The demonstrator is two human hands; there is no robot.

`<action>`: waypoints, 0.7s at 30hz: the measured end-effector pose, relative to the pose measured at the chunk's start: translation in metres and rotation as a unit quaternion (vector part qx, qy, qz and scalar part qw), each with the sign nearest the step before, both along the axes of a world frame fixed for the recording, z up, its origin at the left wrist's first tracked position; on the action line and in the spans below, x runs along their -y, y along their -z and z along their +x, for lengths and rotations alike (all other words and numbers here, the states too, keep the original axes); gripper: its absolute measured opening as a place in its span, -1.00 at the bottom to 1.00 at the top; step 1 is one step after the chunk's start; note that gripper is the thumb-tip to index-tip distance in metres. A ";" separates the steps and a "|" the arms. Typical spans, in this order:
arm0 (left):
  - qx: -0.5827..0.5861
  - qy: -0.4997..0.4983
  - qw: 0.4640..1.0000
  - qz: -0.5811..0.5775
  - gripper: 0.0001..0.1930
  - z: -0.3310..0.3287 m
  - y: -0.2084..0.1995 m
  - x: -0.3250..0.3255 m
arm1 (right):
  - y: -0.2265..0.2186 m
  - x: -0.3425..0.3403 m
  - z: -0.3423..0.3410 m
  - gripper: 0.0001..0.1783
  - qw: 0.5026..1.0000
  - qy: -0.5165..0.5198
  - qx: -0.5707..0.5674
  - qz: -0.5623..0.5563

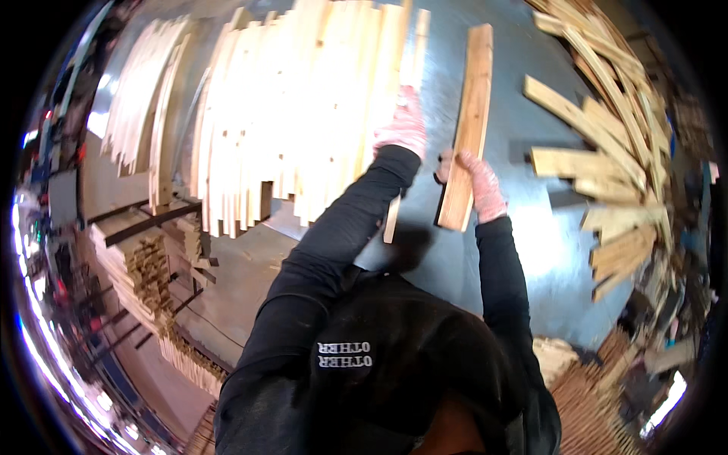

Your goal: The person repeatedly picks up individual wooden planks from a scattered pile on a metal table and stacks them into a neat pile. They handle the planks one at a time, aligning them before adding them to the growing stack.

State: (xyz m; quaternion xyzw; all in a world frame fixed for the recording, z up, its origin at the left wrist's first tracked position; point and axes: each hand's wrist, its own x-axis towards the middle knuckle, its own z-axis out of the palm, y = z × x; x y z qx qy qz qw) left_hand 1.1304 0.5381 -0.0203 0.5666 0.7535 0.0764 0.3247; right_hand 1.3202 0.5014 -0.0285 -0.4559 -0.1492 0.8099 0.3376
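Observation:
My right hand (485,186), in a pinkish glove, is closed around the lower part of a wooden board (473,98), thumb on its face and fingertips showing at the left edge. The board stands out lengthwise over the blue-grey table, tilted slightly. Also gloved, my left hand (403,125) is closed on a narrow wooden slat (392,220) at the right side of a row of pale boards (303,114). The slat passes under my left forearm and comes out below it. Most of the left fingers are hidden by bright glare and the hand itself.
A smaller group of boards (144,91) lies farther left. Loose offcuts (580,163) are heaped along the right side of the blue-grey table (523,258). Stacked lumber (144,280) sits on a dark metal rack at lower left; more wood (599,394) is piled at lower right.

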 end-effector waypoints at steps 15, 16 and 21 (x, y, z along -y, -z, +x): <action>-0.330 -0.310 0.885 0.103 -0.27 -0.435 -0.002 0.038 | 0.022 -0.036 -0.119 -0.29 0.647 -0.298 0.616 0.337; -0.328 -0.302 0.883 0.149 -0.28 -0.456 0.027 0.039 | 0.019 -0.044 -0.118 -0.32 0.675 -0.271 0.595 0.340; -0.172 -0.320 0.932 -0.012 -0.28 -0.454 0.040 -0.005 | 0.014 -0.067 -0.129 -0.42 0.722 -0.190 0.597 0.294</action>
